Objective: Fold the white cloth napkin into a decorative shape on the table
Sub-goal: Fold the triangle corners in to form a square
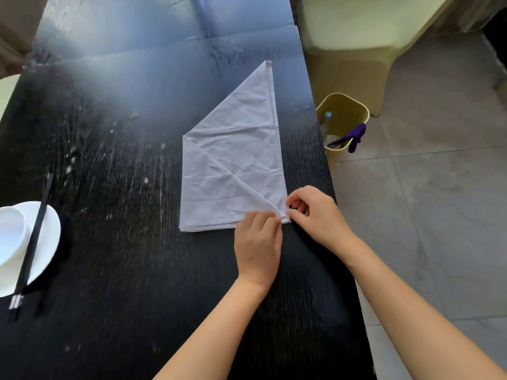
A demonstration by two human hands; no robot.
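Lies flat near the right edge of the black tabletop (115,242): one white cloth napkin (236,165), part-folded, long axis running from the near corner away to a far point. Pinched at that near right corner by both the left hand (259,242) and the right hand (318,215), fingertips closed on the hem, equally near, cloth stretching away and leftward. Elsewhere: one white plate (41,242), one pair of black chopsticks (31,248), one yellow bin (343,122).

Head view looks steeply down, close over table (109,242).
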